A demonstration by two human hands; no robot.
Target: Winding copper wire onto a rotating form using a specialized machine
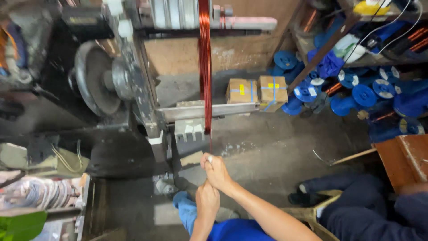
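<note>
Copper wire (205, 67), a reddish band of strands, is running straight down from the winding machine (133, 67) at twelve o'clock to my hands near the middle of the head view. I am pinching its lower end with my right hand (217, 172), fingers clenched around the strands where they narrow to a point. My left hand (207, 201) is sitting just below, at six o'clock of the right one and touching it, fist closed; whether it is grasping the wire too I cannot tell, since the right hand is hiding that part. At nine o'clock of the wire a dark metal wheel (96, 80) is hanging on the machine's side. At two o'clock, two taped cardboard boxes (256, 91) are standing on the concrete floor (276, 151) against the wall, and beyond them, at three o'clock, blue spools (361, 93) are lying heaped under a shelf. At five o'clock another person's dark-trousered legs (352, 196) are resting beside a brown wooden box (403, 158).
</note>
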